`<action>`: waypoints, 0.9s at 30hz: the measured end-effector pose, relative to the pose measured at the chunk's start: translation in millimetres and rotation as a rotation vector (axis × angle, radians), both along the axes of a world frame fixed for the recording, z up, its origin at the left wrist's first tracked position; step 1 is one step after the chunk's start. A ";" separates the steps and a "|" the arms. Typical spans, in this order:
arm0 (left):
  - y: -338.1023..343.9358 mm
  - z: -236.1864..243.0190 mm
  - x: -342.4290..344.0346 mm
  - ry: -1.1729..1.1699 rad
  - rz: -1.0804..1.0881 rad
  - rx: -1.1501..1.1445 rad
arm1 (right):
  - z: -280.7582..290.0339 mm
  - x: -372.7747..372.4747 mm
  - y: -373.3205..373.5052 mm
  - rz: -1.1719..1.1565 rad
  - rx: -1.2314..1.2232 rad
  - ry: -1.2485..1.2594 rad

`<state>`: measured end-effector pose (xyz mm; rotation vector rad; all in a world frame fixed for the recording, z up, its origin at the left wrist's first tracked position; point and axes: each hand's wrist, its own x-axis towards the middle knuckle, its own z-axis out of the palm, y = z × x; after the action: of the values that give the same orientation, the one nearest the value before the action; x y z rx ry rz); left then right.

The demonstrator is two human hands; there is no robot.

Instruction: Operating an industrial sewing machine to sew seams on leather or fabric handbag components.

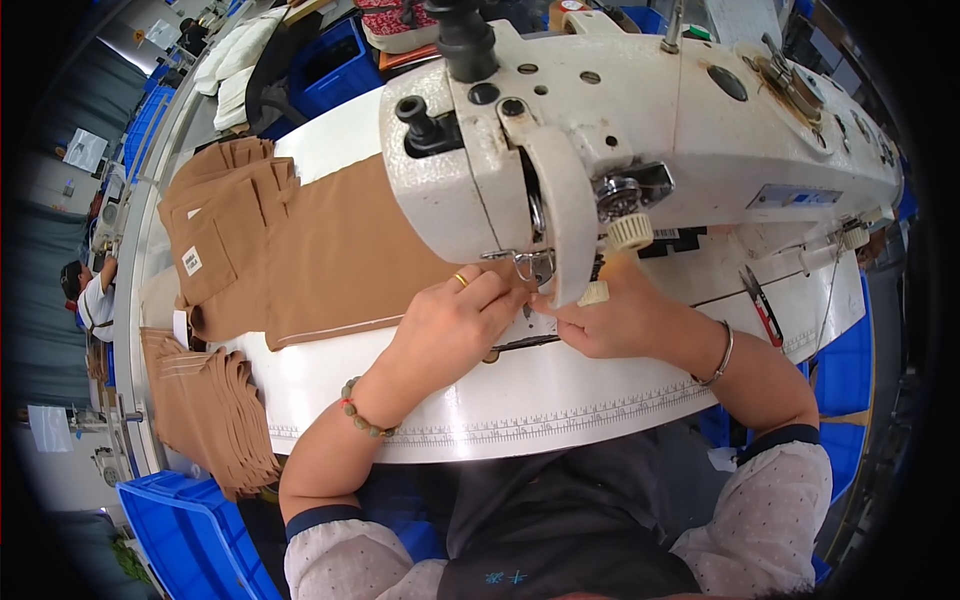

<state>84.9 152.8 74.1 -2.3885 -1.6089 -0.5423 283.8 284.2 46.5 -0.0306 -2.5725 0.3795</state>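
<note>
Brown fabric panel (pixel 345 240), flat on white table (pixel 350 395) and partly below sewing machine (pixel 640 110): probably light and limp, best guided by its long edge. Near presser foot (pixel 536 268), left hand (pixel 450 325) and right hand (pixel 625 310) both curled, cannot tell whether pinching cloth. Farther, cut pieces (pixel 208 410) piled leftward, red snips (pixel 764 310) rightward, machine body obstructing above.

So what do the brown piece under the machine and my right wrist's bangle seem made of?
The brown piece looks like fabric, matte: a dull, shine-free surface; fibre unclear. The bangle is probably metal, polished: it gleams silvery; which metal is unclear.
</note>
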 end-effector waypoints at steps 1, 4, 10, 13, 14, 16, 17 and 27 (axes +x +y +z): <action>-0.6 0.7 -0.3 -0.011 -0.011 -0.035 | 0.5 0.5 -0.2 -0.002 0.014 -0.005; -1.9 1.9 -0.5 -0.008 -0.027 -0.089 | 0.8 0.5 -0.6 -0.001 0.036 -0.018; -6.3 5.4 -1.2 -0.010 -0.046 -0.126 | -0.1 2.3 -2.7 -0.006 0.084 -0.014; -7.0 4.6 -0.9 -0.012 -0.039 -0.101 | -2.6 -0.8 -3.6 -0.006 0.092 0.019; -5.1 4.0 -0.8 -0.016 -0.044 -0.079 | -2.4 -1.1 -3.3 -0.018 0.097 0.047; 0.8 -1.3 -1.5 -0.004 -0.030 -0.055 | -7.4 -3.3 -1.5 -0.039 0.085 0.053; 2.6 -3.3 -3.1 0.013 -0.012 -0.033 | -10.0 -6.0 -0.7 -0.057 0.071 0.065; 18.6 -10.8 -13.1 -0.026 0.091 0.023 | -18.6 -8.5 4.4 -0.215 0.076 -0.103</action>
<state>71.8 171.4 63.3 -2.2882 -1.7024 -0.5738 275.3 288.6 27.9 -0.3040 -2.6492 0.2035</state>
